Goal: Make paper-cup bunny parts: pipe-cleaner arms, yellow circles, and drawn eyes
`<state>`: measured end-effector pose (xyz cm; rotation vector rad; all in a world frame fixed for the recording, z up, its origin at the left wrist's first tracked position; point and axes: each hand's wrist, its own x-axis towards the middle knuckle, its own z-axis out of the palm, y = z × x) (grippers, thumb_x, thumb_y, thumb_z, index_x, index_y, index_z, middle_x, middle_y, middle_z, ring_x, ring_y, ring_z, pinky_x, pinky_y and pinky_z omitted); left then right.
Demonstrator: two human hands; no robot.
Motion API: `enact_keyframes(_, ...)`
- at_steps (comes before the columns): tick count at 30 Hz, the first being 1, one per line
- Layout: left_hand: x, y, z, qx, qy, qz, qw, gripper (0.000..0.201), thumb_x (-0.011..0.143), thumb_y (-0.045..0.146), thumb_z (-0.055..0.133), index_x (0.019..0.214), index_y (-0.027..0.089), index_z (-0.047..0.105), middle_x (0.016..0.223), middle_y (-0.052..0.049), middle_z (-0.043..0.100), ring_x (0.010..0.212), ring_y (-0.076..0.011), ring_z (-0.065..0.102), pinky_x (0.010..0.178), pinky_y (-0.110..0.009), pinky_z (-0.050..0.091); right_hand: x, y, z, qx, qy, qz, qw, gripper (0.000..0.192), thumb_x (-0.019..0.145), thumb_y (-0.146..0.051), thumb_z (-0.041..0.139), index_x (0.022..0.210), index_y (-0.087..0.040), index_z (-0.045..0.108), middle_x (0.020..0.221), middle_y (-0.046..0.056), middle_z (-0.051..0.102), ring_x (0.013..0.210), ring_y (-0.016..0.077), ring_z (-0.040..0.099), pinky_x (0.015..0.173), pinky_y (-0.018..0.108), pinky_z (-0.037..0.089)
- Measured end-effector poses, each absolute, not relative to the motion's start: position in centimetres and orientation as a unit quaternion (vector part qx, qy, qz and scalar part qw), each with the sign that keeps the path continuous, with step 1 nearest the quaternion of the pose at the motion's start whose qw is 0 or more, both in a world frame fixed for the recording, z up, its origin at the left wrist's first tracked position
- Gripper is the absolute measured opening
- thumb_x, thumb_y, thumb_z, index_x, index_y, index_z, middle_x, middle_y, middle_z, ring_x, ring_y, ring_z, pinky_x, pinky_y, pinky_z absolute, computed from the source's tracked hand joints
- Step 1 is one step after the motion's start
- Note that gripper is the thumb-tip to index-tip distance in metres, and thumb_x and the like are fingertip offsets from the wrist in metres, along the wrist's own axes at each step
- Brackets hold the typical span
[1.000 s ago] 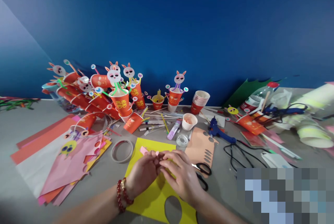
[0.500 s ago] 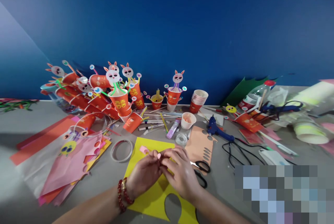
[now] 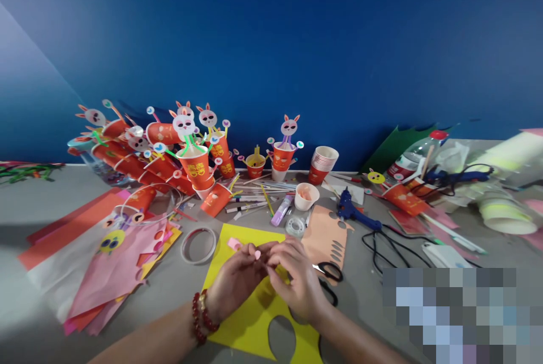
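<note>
A small pink paper piece (image 3: 257, 254) shows at the tip of my left thumb, pinched by my left hand (image 3: 237, 279), which wears red bead bracelets. My right hand (image 3: 294, 279) is close against it, fingers curled over the left fingertips; whatever lies between those fingers is hidden. Both hands hover over a yellow paper sheet (image 3: 237, 324) with round holes cut in it. Just beyond the left hand a pink block (image 3: 233, 243) rests on the sheet. Black-handled scissors (image 3: 331, 271) lie beside the right hand, partly covered, near a peach sheet (image 3: 320, 234) with cut-outs.
Tape rolls (image 3: 198, 245) and a white cup (image 3: 306, 196) with peach scraps stand ahead. A blue glue gun (image 3: 356, 211) with a black cord lies right. Red cups with rabbit faces (image 3: 197, 166) crowd the back left. Coloured paper (image 3: 114, 273) is piled left.
My right hand's thumb and fingers have parted slightly from the left hand's fingertips. The pink piece has shifted a little to the left in my left hand.
</note>
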<state>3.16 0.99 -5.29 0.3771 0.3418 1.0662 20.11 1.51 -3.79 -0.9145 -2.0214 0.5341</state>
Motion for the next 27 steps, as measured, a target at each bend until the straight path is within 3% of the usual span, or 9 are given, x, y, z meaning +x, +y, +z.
enact_keyframes(3,2.9,0.9,-4.8,0.233,0.199,0.503,0.808,0.007,0.085,0.014,0.060,0.078,0.016,0.060,0.104,-0.010,0.067,0.103,-0.0225,0.060,0.089,-0.036,0.047,20.6,1.6,-3.5,-0.355,-0.765,0.293,0.450,0.010,0.092,-0.015,0.055,0.084,-0.022,0.055,0.086,0.004,0.061,0.086,0.0208,0.057,0.080,0.036,0.045)
enact_keyframes(8,2.7,0.5,-4.6,0.274,0.264,0.483,0.789,0.009,0.085,0.019,0.061,0.078,0.016,0.056,0.084,-0.005,0.062,0.074,-0.0142,0.058,0.064,-0.025,0.047,21.1,1.7,-3.7,-0.347,-0.718,0.400,0.452,0.013,0.095,-0.021,0.053,0.082,-0.021,0.055,0.084,0.004,0.059,0.081,0.0188,0.058,0.074,0.031,0.045)
enact_keyframes(14,2.9,0.5,-4.6,0.290,0.334,0.454,0.773,0.018,0.082,0.026,0.064,0.076,0.018,0.049,0.074,-0.001,0.059,0.059,-0.0101,0.053,0.046,-0.017,0.036,21.2,2.1,-4.6,-0.369,-0.675,0.464,0.440,0.017,0.095,-0.027,0.053,0.080,-0.020,0.056,0.080,0.002,0.056,0.074,0.0167,0.055,0.068,0.028,0.043)
enact_keyframes(18,2.8,0.6,-4.7,0.344,0.384,0.450,0.729,0.024,0.086,0.036,0.066,0.080,0.017,0.053,0.077,0.000,0.059,0.057,-0.0079,0.054,0.046,-0.017,0.037,21.5,2.6,-4.7,-0.378,-0.658,0.465,0.455,0.019,0.093,-0.030,0.058,0.076,-0.020,0.056,0.078,0.002,0.057,0.072,0.0160,0.054,0.066,0.027,0.044)
enact_keyframes(22,2.6,0.9,-5.1,0.450,0.407,0.452,0.654,0.032,0.087,0.046,0.066,0.082,0.015,0.058,0.065,0.002,0.057,0.055,-0.0081,0.051,0.051,-0.019,0.041,22.2,3.2,-4.1,-0.405,-0.603,0.490,0.482,0.026,0.088,-0.034,0.067,0.070,-0.019,0.055,0.082,0.003,0.060,0.067,0.0144,0.057,0.062,0.026,0.045)
enact_keyframes(27,2.5,1.3,-5.8,0.524,0.456,0.426,0.579,0.033,0.085,0.047,0.067,0.081,0.015,0.061,0.063,0.001,0.057,0.053,-0.0086,0.050,0.051,-0.019,0.041,22.9,3.7,-3.6,-0.430,-0.513,0.548,0.501,0.028,0.079,-0.037,0.075,0.070,-0.019,0.057,0.086,0.002,0.064,0.060,0.0116,0.059,0.061,0.026,0.047)
